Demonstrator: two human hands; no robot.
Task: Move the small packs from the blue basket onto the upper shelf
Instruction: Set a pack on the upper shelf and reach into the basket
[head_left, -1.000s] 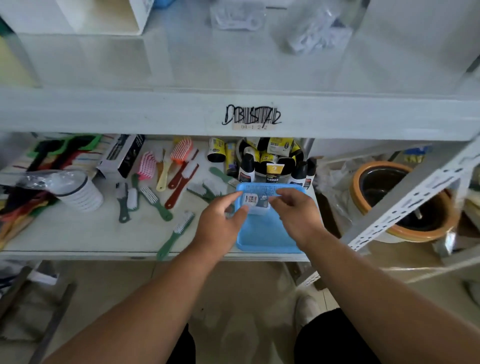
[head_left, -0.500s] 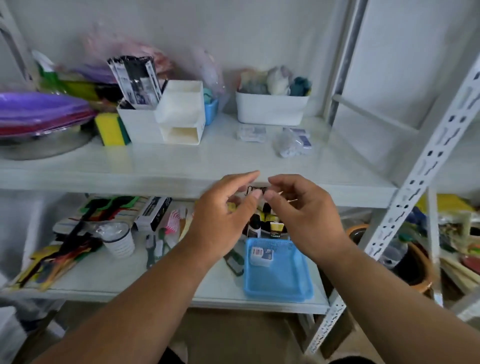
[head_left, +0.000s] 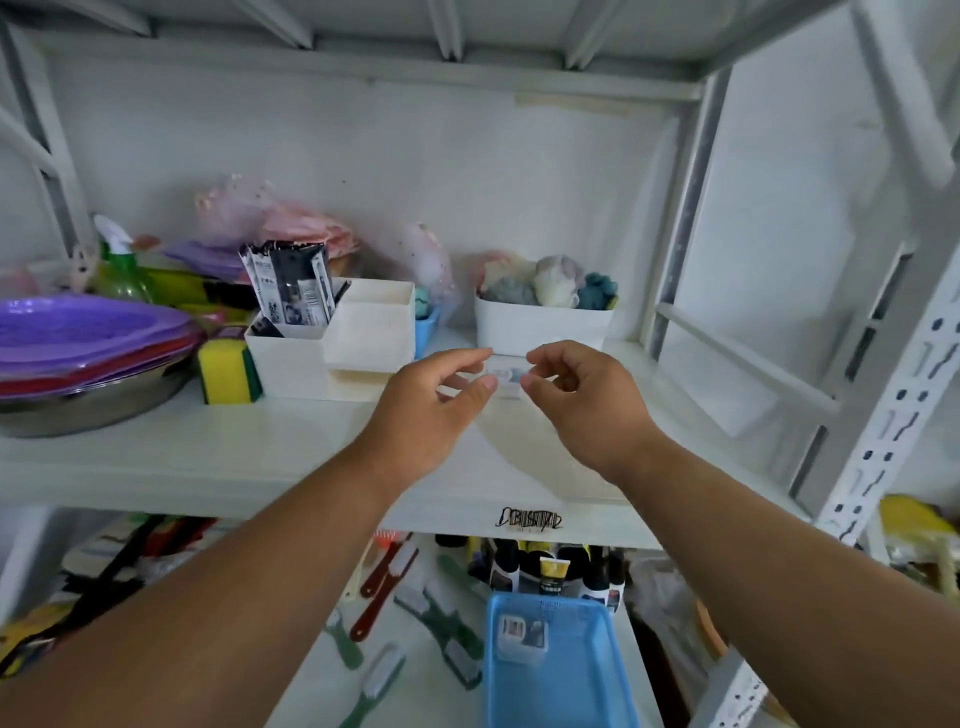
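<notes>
Small clear-wrapped white pack (head_left: 505, 378) sits over the white upper shelf (head_left: 260, 441), between both hands, just in front of the white rectangular tub of coloured scrubbers (head_left: 540, 325). Left hand (head_left: 434, 410) and right hand (head_left: 582, 402) flank it, fingers curled at its ends; can't tell if they're gripping or just off it. One more small pack (head_left: 522, 636) lies in the blue plastic mesh basket (head_left: 576, 686) on the lower shelf (head_left: 415, 675).
</notes>
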